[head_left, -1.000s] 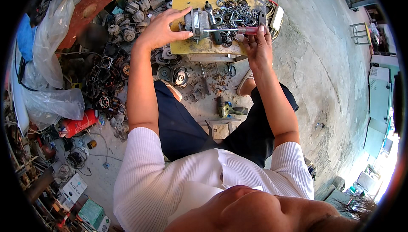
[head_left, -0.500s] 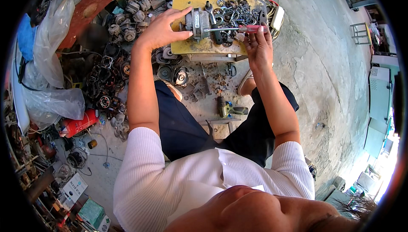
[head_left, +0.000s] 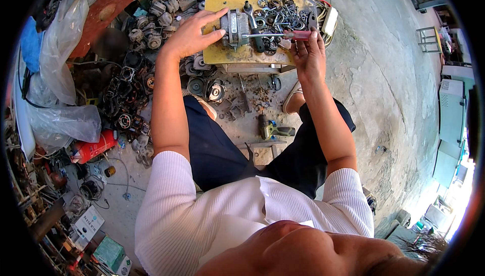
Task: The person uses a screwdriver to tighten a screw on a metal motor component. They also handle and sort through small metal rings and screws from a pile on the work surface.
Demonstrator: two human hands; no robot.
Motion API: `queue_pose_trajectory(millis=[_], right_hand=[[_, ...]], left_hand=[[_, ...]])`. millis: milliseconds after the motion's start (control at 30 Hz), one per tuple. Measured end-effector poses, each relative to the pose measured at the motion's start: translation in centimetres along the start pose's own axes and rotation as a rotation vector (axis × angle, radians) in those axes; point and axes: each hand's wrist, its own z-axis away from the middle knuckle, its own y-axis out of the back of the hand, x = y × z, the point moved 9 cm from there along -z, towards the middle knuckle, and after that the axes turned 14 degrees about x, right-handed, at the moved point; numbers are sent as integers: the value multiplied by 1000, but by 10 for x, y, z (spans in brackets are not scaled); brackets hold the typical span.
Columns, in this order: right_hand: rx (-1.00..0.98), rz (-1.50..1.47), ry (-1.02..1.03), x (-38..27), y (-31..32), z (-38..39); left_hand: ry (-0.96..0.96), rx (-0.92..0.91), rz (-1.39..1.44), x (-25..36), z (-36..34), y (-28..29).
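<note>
A grey cylindrical alternator (head_left: 236, 29) lies on its side on the yellow-topped bench (head_left: 214, 1). My left hand (head_left: 192, 34) steadies its left end, thumb and forefinger set apart around it. In my right hand (head_left: 309, 56) is a screwdriver (head_left: 298, 35) by its translucent red handle, pinched near the end. The metal shaft runs level to the left, its tip at the alternator's right end. Between the two hands, a ratchet wrench (head_left: 251, 15) and a dark-handled tool (head_left: 258, 41) lie close to the alternator.
Metal rings and small parts (head_left: 275, 15) cover the bench's right half. A cordless drill (head_left: 273, 130) rests on the floor between my legs. Heaped used motor parts (head_left: 129, 81) fill the left side. Coiled cable with a white power strip (head_left: 330, 20) hangs by the bench's right edge.
My left thumb has shifted slightly up along the alternator's end. My right thumb has slid a little toward the end of the screwdriver handle. The alternator stays in place.
</note>
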Motion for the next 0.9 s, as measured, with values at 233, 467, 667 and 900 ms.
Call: queue_pose_trajectory(millis=[233,467,667,900], right_hand=[[-80,-104,33,3,-1,-5],[-1,30,37,-1,0,-2],[-109,-77,21,7,2,-11],[-42,-13,50,-1,-1,3]], left_hand=[[8,11,27,4,0,0],[-16,3,-3,5,3,1],[2,2,10,6,2,1],[31,-19,57,3,2,0]])
